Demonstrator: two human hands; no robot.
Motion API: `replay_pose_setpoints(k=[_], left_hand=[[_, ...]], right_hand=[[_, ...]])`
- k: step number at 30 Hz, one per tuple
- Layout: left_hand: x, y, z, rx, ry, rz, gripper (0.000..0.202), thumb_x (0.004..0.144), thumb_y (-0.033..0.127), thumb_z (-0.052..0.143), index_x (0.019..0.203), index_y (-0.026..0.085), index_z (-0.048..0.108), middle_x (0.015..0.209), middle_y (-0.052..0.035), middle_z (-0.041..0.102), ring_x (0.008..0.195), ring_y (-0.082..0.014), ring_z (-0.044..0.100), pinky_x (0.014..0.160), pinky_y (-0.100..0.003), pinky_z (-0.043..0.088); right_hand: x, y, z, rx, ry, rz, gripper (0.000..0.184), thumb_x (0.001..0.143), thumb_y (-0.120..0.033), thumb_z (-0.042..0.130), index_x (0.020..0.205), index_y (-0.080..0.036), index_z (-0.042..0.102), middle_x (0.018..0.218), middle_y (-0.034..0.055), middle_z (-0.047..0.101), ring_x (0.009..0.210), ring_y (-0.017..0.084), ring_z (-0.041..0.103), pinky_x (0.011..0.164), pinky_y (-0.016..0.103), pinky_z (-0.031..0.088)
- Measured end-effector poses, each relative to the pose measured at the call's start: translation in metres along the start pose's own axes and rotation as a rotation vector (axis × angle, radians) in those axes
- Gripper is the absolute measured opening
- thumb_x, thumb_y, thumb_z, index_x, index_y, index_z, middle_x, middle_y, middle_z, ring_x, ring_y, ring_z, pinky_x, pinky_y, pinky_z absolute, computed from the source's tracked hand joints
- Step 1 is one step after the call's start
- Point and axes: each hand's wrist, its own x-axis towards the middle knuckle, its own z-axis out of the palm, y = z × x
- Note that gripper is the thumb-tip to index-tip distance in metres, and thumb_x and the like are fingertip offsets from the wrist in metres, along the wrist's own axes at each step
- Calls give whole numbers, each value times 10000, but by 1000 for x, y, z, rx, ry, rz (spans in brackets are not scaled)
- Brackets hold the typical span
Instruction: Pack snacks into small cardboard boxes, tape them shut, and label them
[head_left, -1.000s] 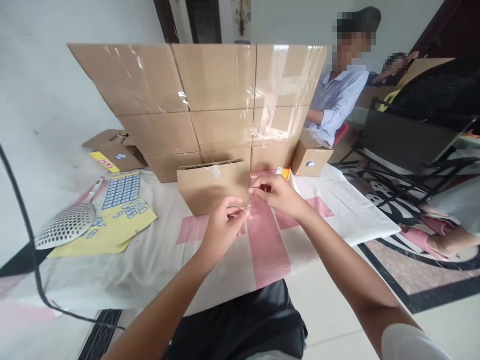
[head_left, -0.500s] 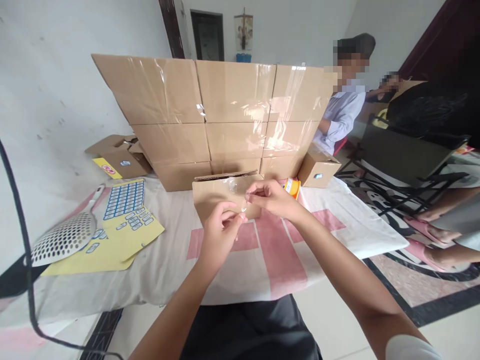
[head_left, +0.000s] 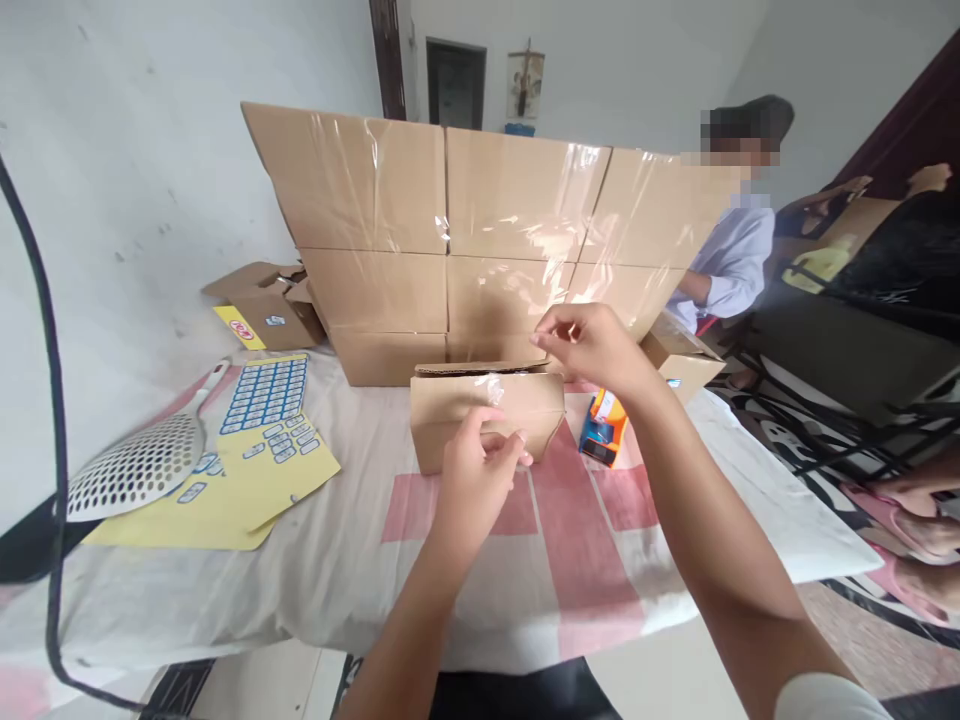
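A small cardboard box stands on the cloth in front of me, its top flap slightly raised. A shiny crumpled bit of clear tape sits at its upper front edge. My left hand is at the box's front, fingers loosely curled, with thumb and forefinger apart and nothing visible between them. Above the box's right top corner, my right hand is closed in a pinch; what it pinches, if anything, is too small to make out. An orange and blue object lies right of the box, partly behind my right forearm.
A tall wall of taped cardboard boxes rises behind. Left are a white slotted skimmer, yellow sheets and a blue sticker sheet. More boxes flank the wall. A person is behind at right; a black cable hangs left.
My right hand has lifted away from my left, up over the box's top edge. My left hand has shifted slightly right and down. The view has turned left, and the orange object shows more.
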Motion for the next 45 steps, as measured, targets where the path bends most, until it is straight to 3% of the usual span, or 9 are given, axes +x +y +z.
replay_pose_setpoints(k=[4,9,12,15,20,23,28,37,45], left_hand=[[2,0,-1,-1,82,85,231,943,416,625,1062,261,501,824,15,749,611,-126,587,593,-245,471],[7,8,-28,256,104,275,162,959,335,624,1080,284,529,904,41,744,653,-112,577,602,-238,428],[17,18,-46,379,125,360,172,949,315,644,1100,290,566,944,15,754,874,-162,676,626,-237,454],[31,26,-56,387,124,421,166,936,302,669,1085,281,598,1031,-14,760,1037,-197,708,651,-237,500],[61,34,-59,119,80,445,215,896,233,720,1053,246,574,1053,-24,768,821,-157,762,725,-259,584],[74,37,-59,40,59,409,253,853,208,763,1028,232,582,1048,-23,767,662,-116,728,584,-210,542],[79,37,-62,-160,2,290,287,816,214,799,1023,230,600,1030,-2,749,408,-15,499,375,-164,397],[77,34,-53,-237,38,312,254,800,250,821,979,218,643,939,-3,763,368,5,403,343,-152,313],[69,35,-51,-250,53,321,251,802,271,816,972,230,636,909,1,762,390,-4,380,367,-176,264]], right_hand=[[5,-5,-8,94,-141,32,216,887,-339,685,764,-161,692,683,-8,606,652,114,497,641,274,368],[-7,-13,-11,270,-306,127,361,908,-500,685,826,-151,726,733,14,628,659,118,521,614,271,380],[-6,-14,-8,418,-313,203,419,922,-561,651,885,-151,729,801,32,677,592,96,514,578,268,382],[-2,-13,0,534,-367,306,411,933,-576,636,1030,-182,699,1042,68,744,563,84,549,521,257,372],[3,-3,12,643,-492,412,334,987,-514,563,1126,-218,629,1081,65,760,542,86,561,476,237,354],[6,7,18,627,-419,313,266,1007,-408,544,1160,-211,638,1078,51,741,587,78,557,565,234,426],[14,16,32,587,-336,85,223,963,-330,612,1084,-178,721,1005,38,713,865,148,602,704,248,444],[18,18,50,745,-446,1,216,933,-330,651,893,-135,734,795,5,625,739,114,499,656,246,368],[15,9,47,866,-505,113,133,869,-252,636,842,-144,708,778,-3,634,583,69,427,516,221,304]])
